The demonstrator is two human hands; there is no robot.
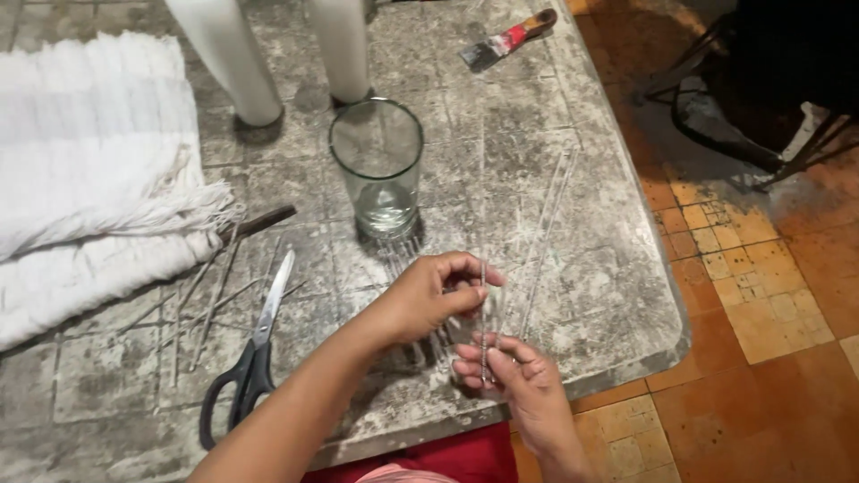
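Rod: one thin rod [484, 322], upright above the bench [555, 134] edge.
Left hand [429, 295]: pinches rod top.
Right hand [519, 376]: pinches rod bottom.
Glass [378, 165]: one.
Scissors [250, 358]: one pair.
Loose rods [546, 224]: faint, count unclear.

Worn grey stone table [537, 134], white fringed cloth [80, 179], black-handled scissors [250, 358], empty glass tumbler [378, 165], paintbrush [507, 38], thin rods [546, 233]

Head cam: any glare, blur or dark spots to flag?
Head view: light is soft and even, no harsh glare; the drinking glass casts a faint shadow; the thin rod between left hand and right hand is slightly soft; top-right corner falls dark.
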